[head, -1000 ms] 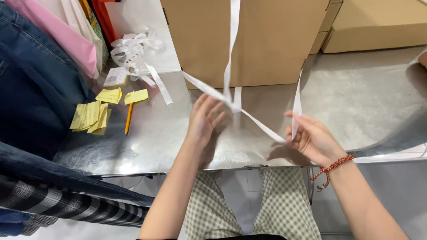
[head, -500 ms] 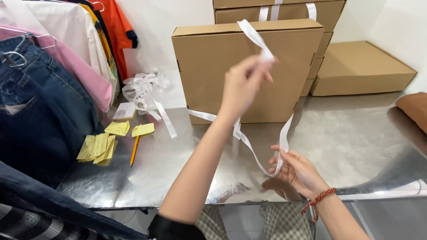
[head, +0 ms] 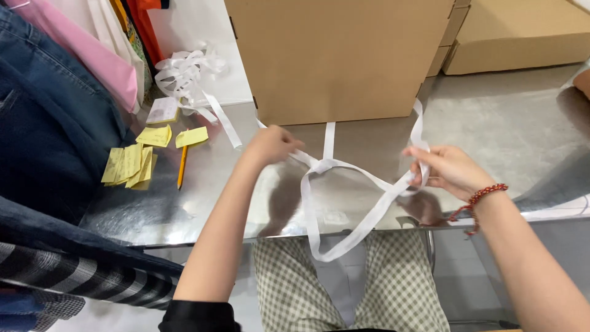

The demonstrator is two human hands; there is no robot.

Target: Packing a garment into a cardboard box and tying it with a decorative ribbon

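**Mia:** What are the two hands doing?

**Sam:** Both hold the white strap [head: 344, 203]. The left hand [head: 273, 144] is closed around one part of it, low over the shiny worktop [head: 491, 129]. The right hand [head: 448, 169] pinches another part, with the fingers curled in on it.

**Mia:** Where does the strap go?

**Sam:** It crosses over itself between the hands, just in front of the big brown box [head: 338, 58]. One piece runs up to the bottom of the box. Another comes around the box's right corner. A long loop hangs down over the worktop's edge, in front of the checked trousers [head: 405, 289].

**Mia:** Why are the hands so far apart?

**Sam:** I think it keeps the strap pulled flat, so the crossing sits in the middle and does not slip.

**Mia:** What else is there?

**Sam:** A pile of loose white strap [head: 184, 71] lies on the left near the wall. Yellow paper notes [head: 132, 163] and a pencil [head: 182, 166] lie beside it, out of the way of the hands. Clothes [head: 55, 117] hang on the far left. More flat brown boxes [head: 522, 37] sit behind on the right. The right wrist wears a red bead bracelet [head: 479, 200].
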